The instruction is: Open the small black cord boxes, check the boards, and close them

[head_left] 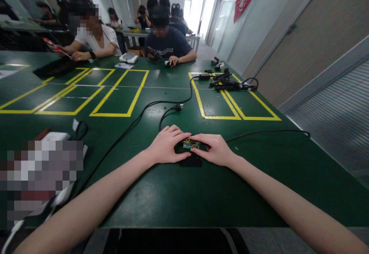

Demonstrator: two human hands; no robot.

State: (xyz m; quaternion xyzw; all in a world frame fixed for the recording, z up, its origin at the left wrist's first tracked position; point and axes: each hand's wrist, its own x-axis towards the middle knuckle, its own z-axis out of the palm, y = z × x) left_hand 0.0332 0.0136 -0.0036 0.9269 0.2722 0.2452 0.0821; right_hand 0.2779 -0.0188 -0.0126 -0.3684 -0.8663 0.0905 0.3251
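Observation:
Between both hands, close to the front of the green table, is a small green circuit board (pixel 187 145) with round copper-coloured coils, apparently set in a black casing. My left hand (pixel 166 145) grips its left side, thumb at the near edge and fingers along the far edge. From the right, my right hand (pixel 215 148) holds it the same way, thumb near and fingers far. A flat black piece (pixel 190 161) lies on the table just below the board. Black cables run close by; the hands hide where they end.
A power cord plug (pixel 179 107) lies beyond my left hand. Black adapters and bundled cables (pixel 227 82) sit at the back right. Yellow tape (pixel 112 114) marks rectangles on the green table (pixel 150 204). A blurred-out item (pixel 43 173) is at left. Two people work across the table.

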